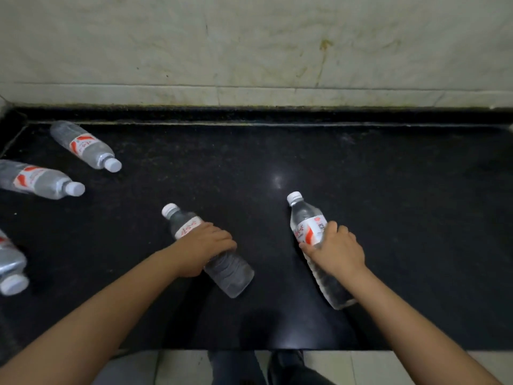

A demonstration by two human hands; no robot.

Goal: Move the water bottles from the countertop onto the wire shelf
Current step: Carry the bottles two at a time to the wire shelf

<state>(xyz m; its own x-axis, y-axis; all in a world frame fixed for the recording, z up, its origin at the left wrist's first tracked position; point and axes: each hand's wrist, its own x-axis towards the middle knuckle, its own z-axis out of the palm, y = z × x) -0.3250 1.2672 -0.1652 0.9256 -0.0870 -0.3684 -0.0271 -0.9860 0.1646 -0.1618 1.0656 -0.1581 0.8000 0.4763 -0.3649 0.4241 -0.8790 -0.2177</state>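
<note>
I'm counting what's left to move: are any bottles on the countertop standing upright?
No. The three loose bottles lie on their sides at the left of the countertop, and the other two are gripped, tilted.

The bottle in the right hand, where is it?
In the head view, the bottle sits right of centre on the black countertop, cap pointing at the wall, with the right hand wrapped around its middle.

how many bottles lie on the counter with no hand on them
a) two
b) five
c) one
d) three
d: three loose bottles lie at the left of the counter, one at the back, one in the middle and one cut off by the frame edge; the left hand and right hand each grip another.
</note>
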